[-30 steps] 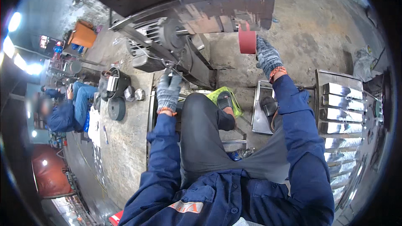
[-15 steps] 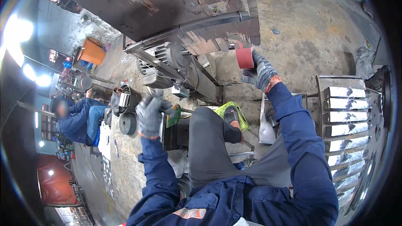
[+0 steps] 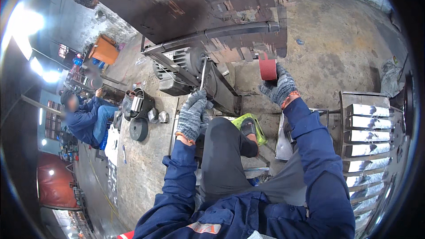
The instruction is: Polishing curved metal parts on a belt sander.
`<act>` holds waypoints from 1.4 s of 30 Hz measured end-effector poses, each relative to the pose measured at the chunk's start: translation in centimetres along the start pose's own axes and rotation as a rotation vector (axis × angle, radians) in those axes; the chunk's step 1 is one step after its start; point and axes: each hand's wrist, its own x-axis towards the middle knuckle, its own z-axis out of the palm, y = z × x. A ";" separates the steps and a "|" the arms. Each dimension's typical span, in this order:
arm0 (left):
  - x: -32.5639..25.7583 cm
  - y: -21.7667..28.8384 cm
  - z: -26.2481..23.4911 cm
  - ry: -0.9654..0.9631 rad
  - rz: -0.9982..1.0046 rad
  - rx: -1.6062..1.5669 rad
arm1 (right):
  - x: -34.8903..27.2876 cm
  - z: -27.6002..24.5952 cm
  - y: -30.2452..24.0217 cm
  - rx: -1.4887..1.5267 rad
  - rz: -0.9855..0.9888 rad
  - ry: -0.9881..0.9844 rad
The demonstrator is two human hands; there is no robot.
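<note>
My left hand, in a grey knitted glove, is closed around the lower end of a thin metal rod. The rod stands nearly upright, its upper end beside the shaft of the electric motor; whether they touch I cannot tell. My right hand, gloved alike, curls its fingers around the near right side of a red abrasive roll. The roll sits by the right end of the machine, under the edge of a large worn board. Part of the fingers is hidden behind it.
Shiny metal-wrapped bars lie in a row on a rack at right. A metal tray stands beside my leg. On the left floor are a bucket and a dark round disc. A co-worker sits farther left.
My left hand has moved right, from beside a green and yellow item, and now grips the metal rod. My right hand stays at the red roll. The whole view has shifted slightly.
</note>
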 end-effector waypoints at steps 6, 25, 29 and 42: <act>0.5 0.7 -1.6 -0.122 -0.040 -0.062 | 0.9 1.0 -0.8 0.105 0.081 0.129; 8.1 -11.0 1.3 -0.001 0.331 1.216 | 5.4 -1.6 0.8 0.657 0.167 0.175; 8.6 -10.3 0.5 -0.062 0.246 1.257 | 5.9 -1.6 0.8 0.700 0.192 0.182; -7.5 -5.5 -8.4 -0.329 0.034 0.605 | -12.1 3.1 -0.2 0.053 -0.011 -0.558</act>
